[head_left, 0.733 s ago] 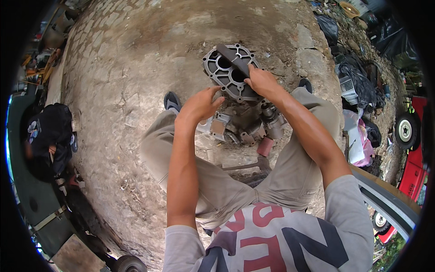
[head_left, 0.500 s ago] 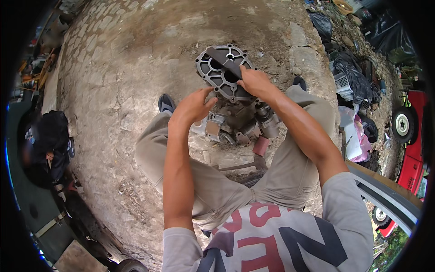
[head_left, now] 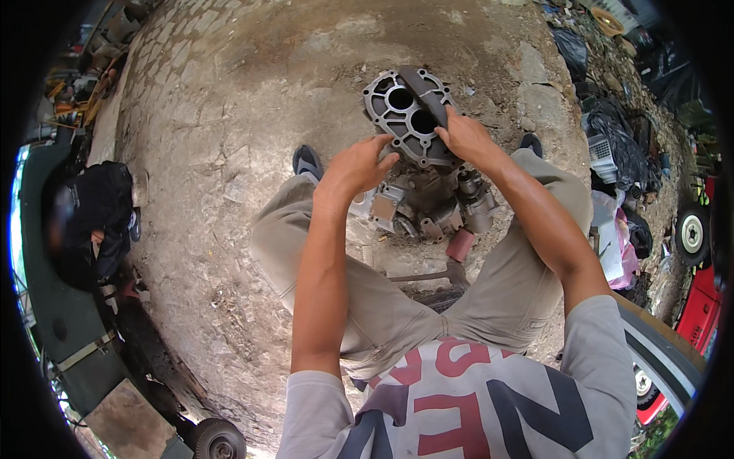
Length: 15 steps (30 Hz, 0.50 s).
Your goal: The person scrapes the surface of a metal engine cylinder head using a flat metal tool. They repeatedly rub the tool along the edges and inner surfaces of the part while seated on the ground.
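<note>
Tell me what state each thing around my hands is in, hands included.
Right hand: closed on the dark bar.
Dark bar: held, slanting across the metal housing.
Metal housing: ribbed face up, round openings showing.
Left hand: open, fingertips at the housing's edge.
Hammer: lying on the ground, unheld.
Red block: unheld, beside the hammer's head.

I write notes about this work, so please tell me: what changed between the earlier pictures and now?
The dark strip slid rightward across the metal part, so its two round holes show more fully; the right hand moved along. Nothing was newly held or let go. The left hand stayed at the metal part's near-left edge.
</note>
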Each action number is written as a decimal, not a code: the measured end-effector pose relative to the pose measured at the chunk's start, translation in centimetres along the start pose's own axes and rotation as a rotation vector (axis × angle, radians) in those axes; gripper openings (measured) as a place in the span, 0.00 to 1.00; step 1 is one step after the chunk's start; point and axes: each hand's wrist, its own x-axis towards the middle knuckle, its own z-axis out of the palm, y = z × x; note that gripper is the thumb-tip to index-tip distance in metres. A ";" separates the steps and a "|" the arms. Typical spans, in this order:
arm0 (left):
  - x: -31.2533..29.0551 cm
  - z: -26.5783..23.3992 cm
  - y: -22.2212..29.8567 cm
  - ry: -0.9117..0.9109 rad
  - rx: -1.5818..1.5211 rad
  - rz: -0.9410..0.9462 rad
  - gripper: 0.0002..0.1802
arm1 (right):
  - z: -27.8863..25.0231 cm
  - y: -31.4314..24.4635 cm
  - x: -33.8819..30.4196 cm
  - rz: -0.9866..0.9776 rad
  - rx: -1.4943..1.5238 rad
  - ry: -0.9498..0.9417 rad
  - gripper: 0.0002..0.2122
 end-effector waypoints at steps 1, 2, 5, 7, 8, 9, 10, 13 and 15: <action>0.0 0.0 0.0 0.017 0.004 0.002 0.27 | 0.2 0.2 -0.1 -0.014 0.026 -0.025 0.21; -0.1 0.0 0.1 0.034 0.008 0.003 0.26 | 0.0 0.0 -0.2 -0.037 0.020 -0.047 0.21; -0.2 -0.1 -0.1 0.045 0.016 0.010 0.26 | -0.4 0.4 -0.6 -0.022 0.001 -0.065 0.21; -0.3 -0.1 -0.3 0.037 0.019 0.015 0.27 | -0.7 0.3 -0.3 0.078 0.014 -0.011 0.22; -0.2 0.0 -0.5 0.034 0.021 0.018 0.27 | -1.0 0.1 -0.5 0.038 -0.041 -0.046 0.23; -0.2 0.1 -0.6 0.029 0.024 0.022 0.27 | -1.1 -0.4 -0.7 -0.011 -0.020 -0.077 0.23; -0.1 0.1 -0.5 0.024 0.021 0.006 0.27 | -1.2 -0.6 -1.0 -0.052 -0.002 -0.108 0.22; -0.3 -0.1 -0.2 0.001 0.016 -0.028 0.27 | -1.3 0.3 -0.3 -0.024 0.017 -0.087 0.21; -0.2 -0.5 0.2 -0.024 0.015 -0.037 0.27 | -1.4 2.1 0.1 -0.005 0.018 0.071 0.21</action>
